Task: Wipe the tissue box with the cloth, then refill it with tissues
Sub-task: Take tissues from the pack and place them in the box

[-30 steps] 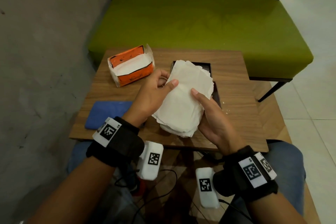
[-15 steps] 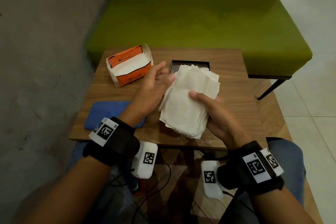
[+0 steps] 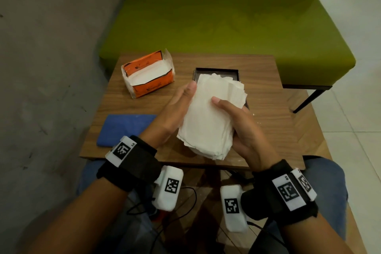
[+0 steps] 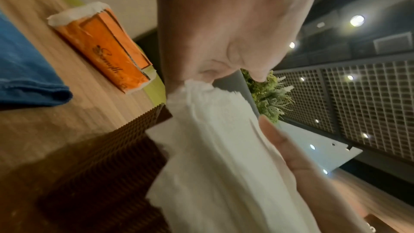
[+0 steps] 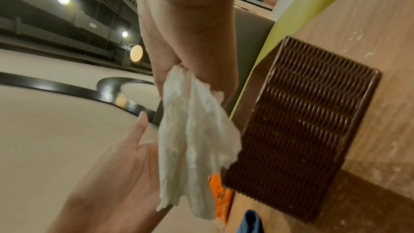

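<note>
We sit at a small wooden table (image 3: 266, 109) between a grey concrete wall and a pale tiled floor. Nearest us, our wrists carry black straps with white coded markers. Just above the table's near half, our right hand (image 3: 245, 130) grasps a thick stack of white tissues (image 3: 208, 117), thumb lying across the top sheet and fingers curled beneath. Our left hand (image 3: 177, 107) presses against the stack's left edge with fingers straight and relaxed, gripping nothing. The stack is tilted, its far end over the dark woven tissue box (image 3: 216, 71), which stands on the table with its open top facing up; the wrist views show its ribbed brown side (image 5: 302, 127). To the left, near the table's front edge, a folded blue cloth (image 3: 125, 128) lies flat, well apart from the box. Farther back on the left sits an opened orange tissue pack (image 3: 148, 76), white tissues showing through its torn top. Beyond the table stands a green cushioned bench (image 3: 226, 31) with a dark backrest.
</note>
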{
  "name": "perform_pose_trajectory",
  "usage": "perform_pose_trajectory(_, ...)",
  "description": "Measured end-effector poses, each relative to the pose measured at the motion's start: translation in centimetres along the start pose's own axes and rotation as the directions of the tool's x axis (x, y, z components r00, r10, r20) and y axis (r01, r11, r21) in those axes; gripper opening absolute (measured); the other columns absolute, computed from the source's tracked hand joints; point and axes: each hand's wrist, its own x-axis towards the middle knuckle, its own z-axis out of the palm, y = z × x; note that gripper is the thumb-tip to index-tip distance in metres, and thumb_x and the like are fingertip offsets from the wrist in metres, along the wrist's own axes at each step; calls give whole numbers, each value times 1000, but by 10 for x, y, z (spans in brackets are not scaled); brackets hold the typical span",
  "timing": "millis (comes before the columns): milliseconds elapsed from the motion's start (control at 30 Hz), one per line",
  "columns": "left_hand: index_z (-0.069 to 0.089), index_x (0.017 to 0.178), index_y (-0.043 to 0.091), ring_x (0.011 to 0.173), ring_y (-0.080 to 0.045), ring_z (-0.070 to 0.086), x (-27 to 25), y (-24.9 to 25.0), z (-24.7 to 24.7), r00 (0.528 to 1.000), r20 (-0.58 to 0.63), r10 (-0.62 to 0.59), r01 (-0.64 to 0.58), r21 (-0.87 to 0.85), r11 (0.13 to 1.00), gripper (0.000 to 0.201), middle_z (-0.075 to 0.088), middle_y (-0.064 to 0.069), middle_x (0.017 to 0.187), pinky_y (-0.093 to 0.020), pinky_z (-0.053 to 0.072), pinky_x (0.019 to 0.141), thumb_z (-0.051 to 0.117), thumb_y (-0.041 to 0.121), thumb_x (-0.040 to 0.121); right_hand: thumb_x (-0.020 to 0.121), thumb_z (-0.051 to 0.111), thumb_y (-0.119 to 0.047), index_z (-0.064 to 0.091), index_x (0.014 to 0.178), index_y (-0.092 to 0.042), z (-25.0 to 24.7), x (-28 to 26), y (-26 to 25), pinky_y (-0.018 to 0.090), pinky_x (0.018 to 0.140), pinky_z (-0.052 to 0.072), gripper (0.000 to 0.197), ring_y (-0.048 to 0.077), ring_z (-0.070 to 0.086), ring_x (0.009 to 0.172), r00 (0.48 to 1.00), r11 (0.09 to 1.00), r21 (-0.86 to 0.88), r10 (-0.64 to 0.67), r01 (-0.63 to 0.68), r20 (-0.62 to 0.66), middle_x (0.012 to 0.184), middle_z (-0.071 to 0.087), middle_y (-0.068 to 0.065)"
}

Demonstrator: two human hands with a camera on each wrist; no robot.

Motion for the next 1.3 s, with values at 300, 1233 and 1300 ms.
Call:
perform_pose_trajectory(300,44,133,20,114,-19,58,-6,0,6,999,-24,-46,42,-177,983,67,59,-3,127,-40,47,98,55,58,79,89,63,-14,57,122,-9,0,7,0,54,91,52,34,33,67,105,976,975,196,-63,105,-208,115,69,17)
perform_pose_trajectory(1233,40,126,17,101,-9,51,33,-2,0,966,-87,243,-165,519,839,42,50,8,111,-23,41,83,60,13,89,87,64,-8,41,137,-18,-46,22,-50,29,77,52,55,16,58,100,973,473,-877,-229,83,-31,112,58,-4)
perform_pose_trajectory(1300,41,128,17,99,-8,47,33,-8,3,949,-73,308,-187,656,731,43,49,7,112,-18,34,78,60,14,89,91,61,-16,39,136,-19,-49,24,-46,28,71,50,50,18,58,94,960,221,-969,-275,111,48,104,57,-3)
